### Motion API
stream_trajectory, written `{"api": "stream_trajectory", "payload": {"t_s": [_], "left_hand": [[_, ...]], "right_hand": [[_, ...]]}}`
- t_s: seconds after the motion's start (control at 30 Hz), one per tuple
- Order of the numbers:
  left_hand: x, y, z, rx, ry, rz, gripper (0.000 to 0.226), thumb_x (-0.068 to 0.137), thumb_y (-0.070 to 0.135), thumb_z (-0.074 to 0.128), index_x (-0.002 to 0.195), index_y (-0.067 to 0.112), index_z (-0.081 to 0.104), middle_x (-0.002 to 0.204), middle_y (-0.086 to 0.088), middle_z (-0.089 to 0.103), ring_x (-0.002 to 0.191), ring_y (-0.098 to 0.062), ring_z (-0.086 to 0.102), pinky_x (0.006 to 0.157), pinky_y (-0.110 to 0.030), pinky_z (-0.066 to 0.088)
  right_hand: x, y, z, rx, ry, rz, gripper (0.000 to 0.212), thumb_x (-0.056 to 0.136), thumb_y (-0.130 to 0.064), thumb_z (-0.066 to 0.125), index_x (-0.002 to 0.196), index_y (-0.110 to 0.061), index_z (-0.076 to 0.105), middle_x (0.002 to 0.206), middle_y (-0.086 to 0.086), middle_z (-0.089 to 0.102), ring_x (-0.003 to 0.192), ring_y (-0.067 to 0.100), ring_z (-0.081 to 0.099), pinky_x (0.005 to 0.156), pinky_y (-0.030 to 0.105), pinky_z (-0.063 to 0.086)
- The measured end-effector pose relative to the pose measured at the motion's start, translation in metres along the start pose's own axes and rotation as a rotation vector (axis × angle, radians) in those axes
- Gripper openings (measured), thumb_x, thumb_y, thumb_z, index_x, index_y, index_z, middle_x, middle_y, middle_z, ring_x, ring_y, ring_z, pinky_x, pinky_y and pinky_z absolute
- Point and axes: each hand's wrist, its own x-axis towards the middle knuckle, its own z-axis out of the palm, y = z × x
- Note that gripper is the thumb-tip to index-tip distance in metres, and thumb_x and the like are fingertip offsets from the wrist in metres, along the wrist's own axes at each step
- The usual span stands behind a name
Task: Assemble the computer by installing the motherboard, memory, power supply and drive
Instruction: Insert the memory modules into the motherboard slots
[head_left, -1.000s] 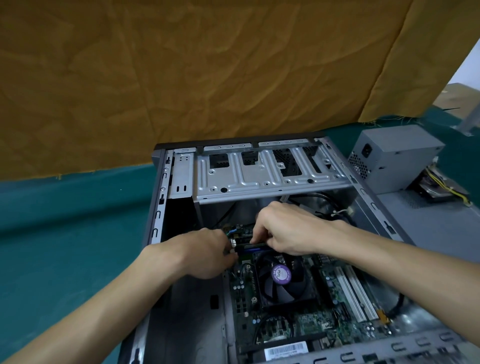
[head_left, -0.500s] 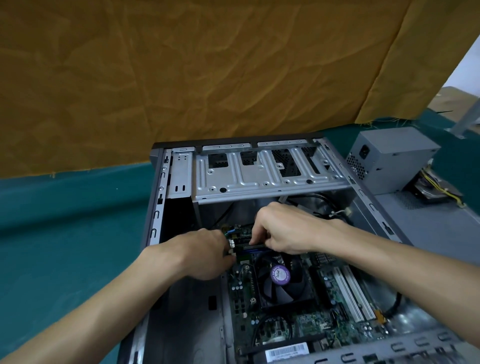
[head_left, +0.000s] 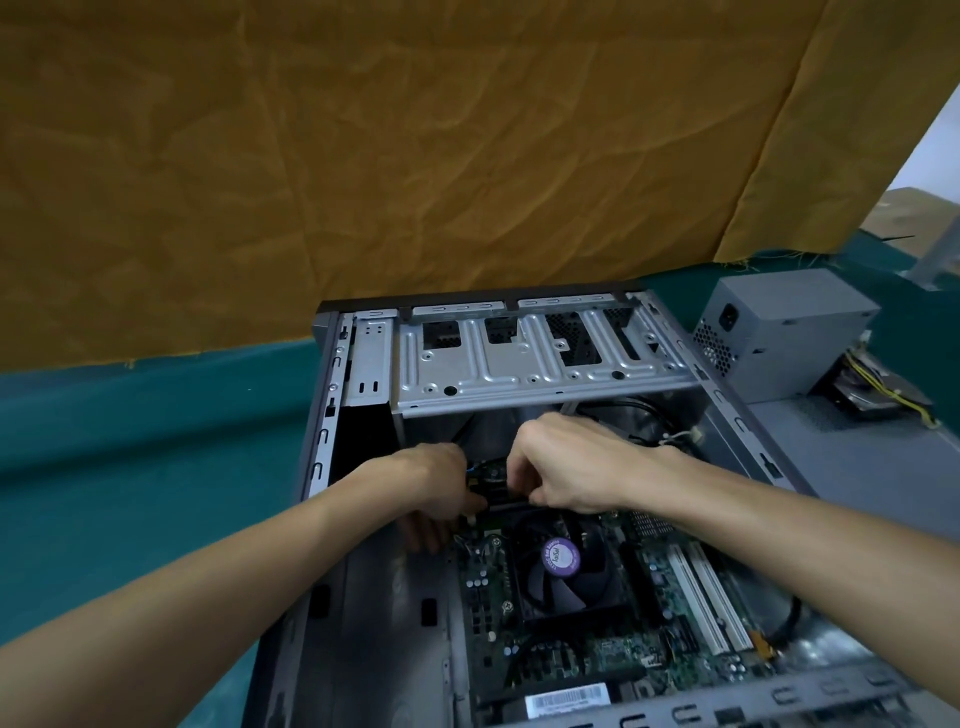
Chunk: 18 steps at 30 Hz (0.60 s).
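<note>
Starting nearest, the motherboard (head_left: 597, 654) is seen already lying in the case (head_left: 363, 623), its fan (head_left: 563, 574) just below the hands, so that memory can be fitted from above. A dark memory stick (head_left: 506, 501) is held between the two hands: its left end is pinched by the left hand (head_left: 436, 488), its right end by the curled fingers of the right hand (head_left: 566, 467), presumably so both ends are pressed down evenly. Beyond the hands the drive cage (head_left: 519, 364) is left unfilled. Far right of the right hand, the power supply (head_left: 779, 332) is kept outside the case.
</note>
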Motion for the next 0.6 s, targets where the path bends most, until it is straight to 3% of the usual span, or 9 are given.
{"api": "stream_trajectory", "payload": {"t_s": [0.17, 0.27, 0.33, 0.4, 0.47, 0.6], "left_hand": [[-0.003, 0.005, -0.002, -0.005, -0.037, -0.017, 0.043, 0.104, 0.03, 0.057, 0.115, -0.01, 0.067, 0.108, -0.023, 0.074, 0.087, -0.034, 0.073, 0.066, -0.038, 0.06], [-0.005, 0.008, -0.002, -0.002, -0.044, -0.03, 0.046, 0.105, 0.029, 0.055, 0.118, -0.013, 0.065, 0.112, -0.025, 0.073, 0.102, -0.038, 0.073, 0.074, -0.04, 0.06], [-0.006, 0.011, -0.002, 0.016, -0.046, -0.037, 0.048, 0.106, 0.03, 0.053, 0.119, -0.015, 0.063, 0.116, -0.026, 0.072, 0.098, -0.038, 0.072, 0.076, -0.039, 0.059], [-0.005, 0.014, -0.002, 0.043, -0.057, -0.04, 0.048, 0.107, 0.03, 0.051, 0.112, -0.016, 0.063, 0.118, -0.025, 0.071, 0.08, -0.032, 0.069, 0.073, -0.036, 0.058], [-0.003, 0.014, -0.003, 0.059, -0.063, -0.028, 0.042, 0.107, 0.031, 0.051, 0.104, -0.009, 0.063, 0.119, -0.025, 0.071, 0.069, -0.026, 0.065, 0.072, -0.033, 0.058], [0.002, 0.008, -0.005, 0.064, -0.07, 0.003, 0.045, 0.106, 0.031, 0.053, 0.11, -0.012, 0.067, 0.115, -0.025, 0.072, 0.075, -0.026, 0.067, 0.068, -0.033, 0.059]], "right_hand": [[-0.01, -0.002, -0.001, -0.027, 0.078, 0.056, 0.017, 0.082, -0.019, 0.075, 0.096, -0.028, 0.079, 0.092, -0.005, 0.076, 0.09, 0.019, 0.07, 0.071, 0.025, 0.045], [-0.016, 0.008, -0.001, -0.03, 0.079, 0.245, 0.004, 0.081, -0.02, 0.077, 0.083, -0.023, 0.075, 0.087, -0.001, 0.072, 0.084, 0.022, 0.07, 0.073, 0.032, 0.054], [-0.019, 0.02, -0.003, -0.027, -0.021, 0.452, 0.021, 0.082, -0.035, 0.082, 0.079, -0.018, 0.07, 0.079, 0.001, 0.068, 0.07, 0.021, 0.067, 0.065, 0.031, 0.054], [-0.019, 0.032, -0.006, 0.111, -0.148, 0.611, 0.038, 0.083, -0.044, 0.083, 0.073, -0.012, 0.065, 0.059, 0.0, 0.065, 0.049, 0.018, 0.064, 0.049, 0.026, 0.051], [-0.014, 0.041, -0.008, 0.306, -0.225, 0.694, 0.039, 0.084, -0.037, 0.084, 0.076, -0.005, 0.064, 0.049, 0.002, 0.064, 0.04, 0.019, 0.061, 0.041, 0.026, 0.051], [-0.006, 0.046, -0.005, 0.426, -0.3, 0.758, 0.033, 0.088, -0.032, 0.081, 0.082, -0.004, 0.066, 0.055, 0.004, 0.065, 0.042, 0.016, 0.06, 0.04, 0.025, 0.051]]}}
